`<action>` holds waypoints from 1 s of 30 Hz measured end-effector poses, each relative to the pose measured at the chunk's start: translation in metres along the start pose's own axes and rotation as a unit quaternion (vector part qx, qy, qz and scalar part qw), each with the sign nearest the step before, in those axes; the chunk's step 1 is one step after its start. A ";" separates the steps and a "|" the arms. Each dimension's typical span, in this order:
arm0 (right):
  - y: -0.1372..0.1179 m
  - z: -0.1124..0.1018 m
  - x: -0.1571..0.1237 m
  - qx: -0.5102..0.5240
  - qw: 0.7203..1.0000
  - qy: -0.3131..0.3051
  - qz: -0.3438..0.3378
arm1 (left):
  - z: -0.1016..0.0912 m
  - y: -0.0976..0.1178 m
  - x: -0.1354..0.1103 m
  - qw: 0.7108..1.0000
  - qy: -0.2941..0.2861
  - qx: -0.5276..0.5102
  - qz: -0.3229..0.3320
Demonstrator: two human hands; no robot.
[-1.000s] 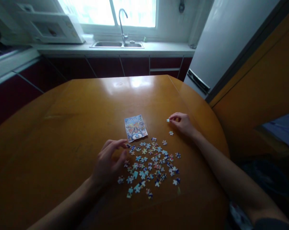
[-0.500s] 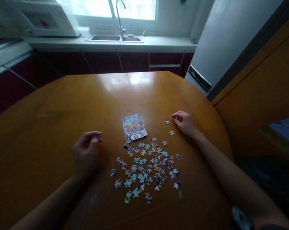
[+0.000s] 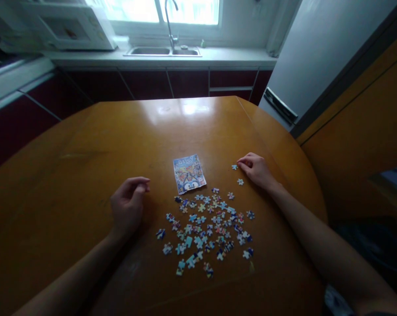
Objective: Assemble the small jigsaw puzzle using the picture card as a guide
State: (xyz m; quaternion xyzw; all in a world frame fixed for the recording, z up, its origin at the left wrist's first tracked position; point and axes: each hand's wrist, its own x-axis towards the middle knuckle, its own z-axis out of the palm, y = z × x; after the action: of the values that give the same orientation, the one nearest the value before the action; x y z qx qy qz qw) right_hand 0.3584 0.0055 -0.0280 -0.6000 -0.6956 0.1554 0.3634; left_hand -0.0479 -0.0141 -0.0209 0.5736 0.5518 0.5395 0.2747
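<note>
Where the blue rectangular paper sheet with cartoon print (image 3: 189, 174) lies: flat on the glossy brown wooden worktop (image 3: 126, 136).
Small multicoloured cardboard-like jigsaw pieces (image 3: 204, 238): scattered loose, mostly on the sheet's near side.
Bare left hand (image 3: 129, 204): left of the sheet, well apart; fingers curled in against the thumb.
Bare right hand (image 3: 255, 171): right of the sheet; fingertips together just beside one pale-blue piece (image 3: 234, 167); gripping or not, cannot tell.

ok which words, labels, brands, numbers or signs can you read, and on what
"B...Y", it seems, across the top of the picture sheet; the middle letters are too blurred to read.
Puzzle pieces: no readable text.
Microwave and refrigerator: no readable text.
</note>
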 end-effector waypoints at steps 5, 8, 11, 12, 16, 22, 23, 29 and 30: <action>0.004 -0.001 0.001 0.016 1.000 0.004 0.008 | 0.001 0.003 0.000 1.000 -0.001 0.010 0.003; 0.004 -0.001 0.001 0.013 1.000 -0.003 0.005 | 0.001 0.004 0.000 1.000 0.000 0.014 0.010; 0.003 -0.001 0.000 0.008 1.000 -0.008 -0.001 | 0.002 0.003 0.000 1.000 -0.001 0.010 0.012; 0.002 -0.001 0.000 0.007 1.000 -0.009 -0.003 | 0.002 0.003 0.000 1.000 -0.003 0.005 0.010; 0.000 -0.001 -0.001 0.008 1.000 -0.019 0.001 | 0.003 0.003 -0.001 1.000 -0.004 -0.010 0.010; -0.005 -0.003 -0.003 0.003 0.999 -0.047 0.007 | 0.005 0.009 -0.003 1.000 -0.008 0.001 0.014; -0.005 -0.003 -0.003 0.002 0.999 -0.051 0.006 | 0.006 0.009 -0.003 1.000 -0.009 -0.001 0.015; -0.003 -0.002 -0.004 -0.011 0.998 -0.060 0.005 | 0.007 0.013 -0.005 1.000 -0.012 -0.012 0.013; -0.003 -0.002 -0.004 -0.012 0.998 -0.060 0.004 | 0.007 0.013 -0.005 1.000 -0.012 -0.012 0.014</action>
State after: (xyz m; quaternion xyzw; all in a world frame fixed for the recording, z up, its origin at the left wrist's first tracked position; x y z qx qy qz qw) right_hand 0.3578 0.0005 -0.0257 -0.5969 -0.7153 0.1841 0.3133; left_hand -0.0359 -0.0197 -0.0127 0.5849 0.5336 0.5428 0.2803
